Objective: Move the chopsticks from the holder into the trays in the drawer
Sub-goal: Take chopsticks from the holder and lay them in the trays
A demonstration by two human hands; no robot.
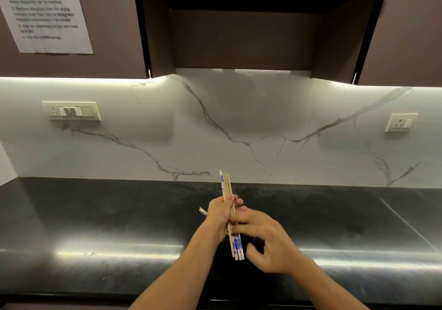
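Gripping the chopsticks [227, 186] in a curled fist, the left hand [220, 213] holds the bundle close to upright above the black countertop [95, 214], plain ends poking up past the knuckles and blue-and-white patterned ends hanging below the palm. One stray stick [202, 211] juts out to the left behind that fist, so the bundle is not squared up, and that looks like the reason for the second hand coming in. The right hand [267, 240] is right against the bundle on its near side, fingertips up at the sticks and lower fingers curled, but it is smeared with motion and I cannot tell whether it actually pinches anything or only brushes the sticks. My read: it is gathering and evening out the ends so they will drop into a tray neatly. Neither the holder nor the drawer with its trays shows anywhere; the drawer is presumably below the counter's front edge, out of view. Around the hands, the counter is bare and shiny under the strip light, with the veined marble backsplash [263, 118] behind, a switch panel [71, 111] on the left, a socket [401, 122] on the right, and a printed sheet [45, 13] stuck on the dark upper cabinet [406, 34]. Nothing here stands between the hands and the counter edge.
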